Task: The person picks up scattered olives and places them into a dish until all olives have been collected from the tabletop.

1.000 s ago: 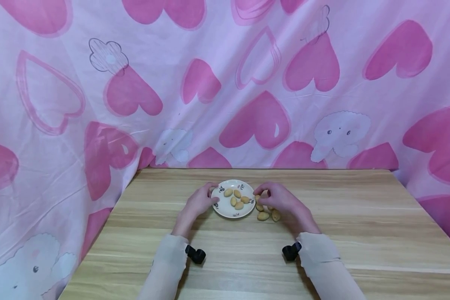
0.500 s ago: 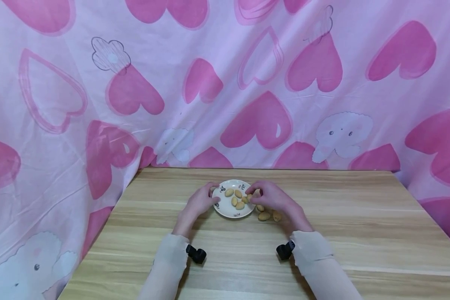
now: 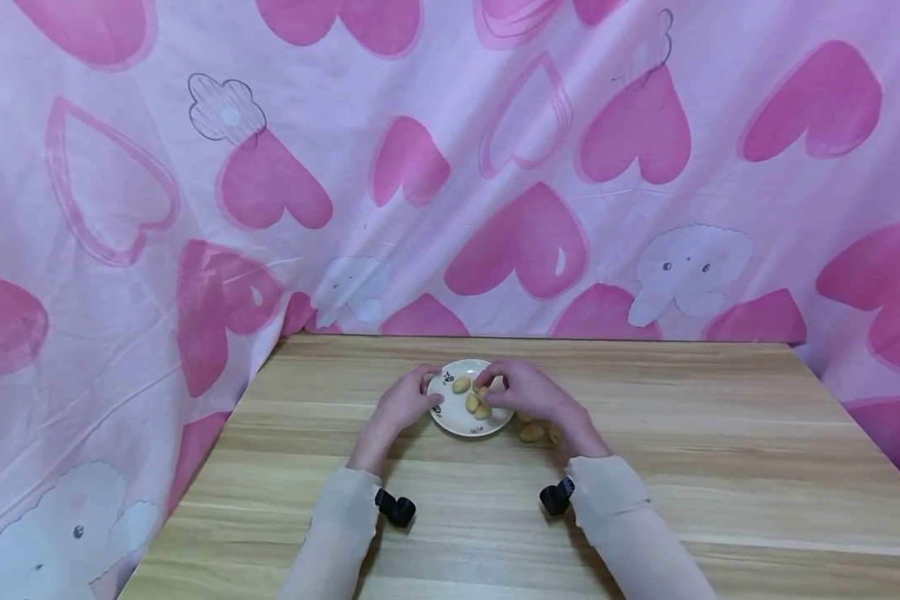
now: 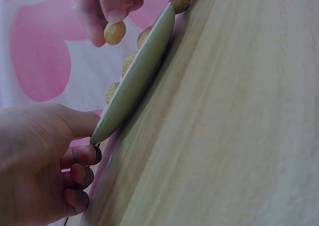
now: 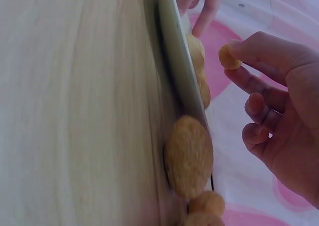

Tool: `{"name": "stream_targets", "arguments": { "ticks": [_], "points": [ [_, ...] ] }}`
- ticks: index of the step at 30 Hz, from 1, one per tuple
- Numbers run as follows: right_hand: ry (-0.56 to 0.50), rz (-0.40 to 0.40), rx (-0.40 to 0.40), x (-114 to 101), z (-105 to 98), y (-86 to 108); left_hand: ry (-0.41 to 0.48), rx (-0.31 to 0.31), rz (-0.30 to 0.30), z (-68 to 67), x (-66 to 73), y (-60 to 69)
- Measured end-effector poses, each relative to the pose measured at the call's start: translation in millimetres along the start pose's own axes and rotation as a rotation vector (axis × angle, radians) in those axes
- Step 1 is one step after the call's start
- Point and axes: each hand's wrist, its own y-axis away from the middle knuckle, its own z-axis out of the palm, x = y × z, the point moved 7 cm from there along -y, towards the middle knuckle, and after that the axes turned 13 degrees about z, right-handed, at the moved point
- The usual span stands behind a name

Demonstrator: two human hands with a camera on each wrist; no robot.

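A small white plate [image 3: 456, 423] with dark printed figures sits on the table, bearing several tan, oval nuts in rough shells [image 3: 461, 385]. At its left rim, my left hand [image 3: 401, 404] pinches the edge; the left wrist view shows the thumb above the plate [image 4: 134, 84] and fingers curled below. My right hand [image 3: 532, 390] is over the plate's right half. Between its thumb and a fingertip it holds one nut [image 5: 230, 57], raised clear of the plate. Several other nuts [image 3: 531, 432] lie on the table beside the plate's right edge, partly hidden by the right hand.
The wood-grain table [image 3: 487, 533] reaches back to a pink cloth [image 3: 420, 225] printed with hearts, which hangs behind and along the sides. A black wrist camera [image 3: 395, 507] sits at the left cuff, another black camera [image 3: 557, 497] at the right.
My right hand has moved left, from the loose nuts beside the plate to above the plate, carrying one nut. The left hand stays at the rim. The head view has shifted slightly.
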Motion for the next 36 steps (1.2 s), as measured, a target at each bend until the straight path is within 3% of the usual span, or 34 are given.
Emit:
{"name": "stream_targets", "arguments": {
  "ticks": [8,18,22,36],
  "points": [
    [0.013,-0.051,-0.004,-10.7,14.6,-12.1,0.011,-0.003,0.012,0.1,0.5,1.4],
    [0.046,-0.038,-0.015,-10.5,33.6,-27.1,0.016,-0.001,0.022,-0.6,0.0,0.8],
    [0.068,-0.013,-0.016,-11.4,37.5,-27.4,0.020,-0.002,0.028,-0.5,0.3,0.6],
    [0.175,-0.082,0.016,-19.0,43.9,-23.7,0.018,-0.002,0.019,-0.5,1.3,0.5]
  ]
}}
